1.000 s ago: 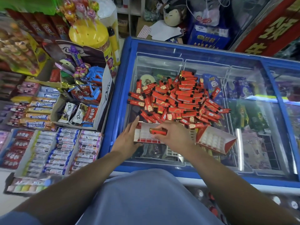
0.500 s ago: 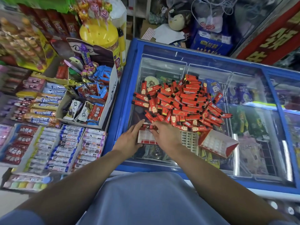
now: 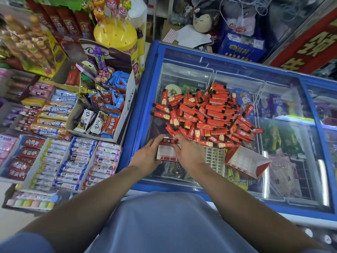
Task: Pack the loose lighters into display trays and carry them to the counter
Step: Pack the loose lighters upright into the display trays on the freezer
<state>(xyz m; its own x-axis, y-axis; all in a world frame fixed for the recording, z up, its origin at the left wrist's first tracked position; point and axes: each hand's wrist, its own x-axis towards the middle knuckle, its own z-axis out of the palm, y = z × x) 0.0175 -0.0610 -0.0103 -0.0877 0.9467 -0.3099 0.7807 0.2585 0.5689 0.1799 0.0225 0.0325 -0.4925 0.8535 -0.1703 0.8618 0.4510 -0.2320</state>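
Right hand [image 3: 189, 150] moved up, seating lighter [image 3: 168, 140] at far edge of tray [image 3: 165, 155], frame centre; fingertips pinch it. Left hand [image 3: 147, 154] grips tray side. Lighter light, stiff, slick: hold by long sides.

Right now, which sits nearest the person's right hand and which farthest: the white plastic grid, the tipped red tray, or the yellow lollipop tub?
From the right hand:
1. White plastic grid, just right of it.
2. Tipped red tray, farther right.
3. Yellow lollipop tub, far up-left.
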